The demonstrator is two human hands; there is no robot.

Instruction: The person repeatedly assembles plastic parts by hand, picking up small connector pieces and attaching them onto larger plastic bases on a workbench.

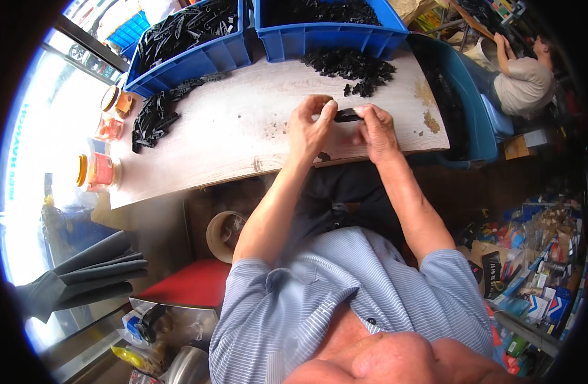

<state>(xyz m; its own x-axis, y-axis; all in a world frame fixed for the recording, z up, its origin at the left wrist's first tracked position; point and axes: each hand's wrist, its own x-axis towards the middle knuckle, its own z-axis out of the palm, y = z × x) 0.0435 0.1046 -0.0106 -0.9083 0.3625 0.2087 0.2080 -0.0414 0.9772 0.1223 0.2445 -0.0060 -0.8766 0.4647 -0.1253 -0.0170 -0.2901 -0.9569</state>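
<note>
Just above the near part of the table, my left hand (312, 125) and my right hand (378, 133) are close together. A small, dark, narrow plastic part (348, 115) spans the gap between them, pinched at its two ends by the thumbs and fingers. Its finer shape is too small to make out. Beyond my hands lies a heap of small black plastic pieces (354, 69). Longer black strip-like parts (154, 120) are piled on the table at the left.
Two blue bins, left (201, 63) and right (329, 42), hold black parts at the back of the pale table (230, 134). Jars (100, 170) line its left edge. A teal tub (479, 121) adjoins the right edge. Another person (524, 83) sits at far right.
</note>
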